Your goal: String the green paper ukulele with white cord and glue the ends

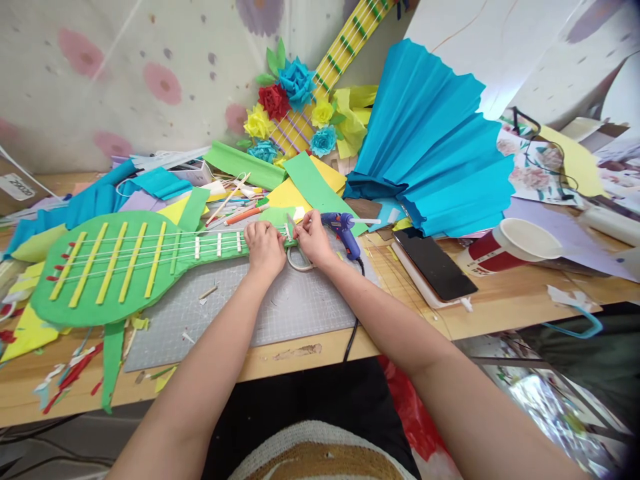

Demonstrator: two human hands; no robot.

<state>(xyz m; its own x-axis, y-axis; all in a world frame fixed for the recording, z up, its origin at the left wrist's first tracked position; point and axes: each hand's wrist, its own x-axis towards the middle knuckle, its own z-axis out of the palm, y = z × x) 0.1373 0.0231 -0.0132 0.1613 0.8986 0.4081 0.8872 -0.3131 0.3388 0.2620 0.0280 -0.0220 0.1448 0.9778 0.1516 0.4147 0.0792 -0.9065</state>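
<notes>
A green paper guitar point(115, 293) lies flat, with yellow strips on its body and white strings running along its neck. My left hand point(265, 248) is closed over the neck, fingers curled on its strings. At the neck's far right end, beside a small white crosspiece point(287, 231), my right hand point(313, 240) has its fingertips pinched together; what they hold is too small to make out. Below that hand shows the pale looped handle of scissors point(301, 267), partly hidden. A purple glue gun point(345, 233) with a white glue stick lies just right of my right hand.
A grey cutting mat point(300, 303) lies under the neck. To the right are a black phone point(435, 263), a paper cup point(515, 243) and a pleated blue paper fan point(435, 133). Behind stands a yellow guitar point(345, 50) with paper flowers. Paper scraps point(75, 373) litter the left.
</notes>
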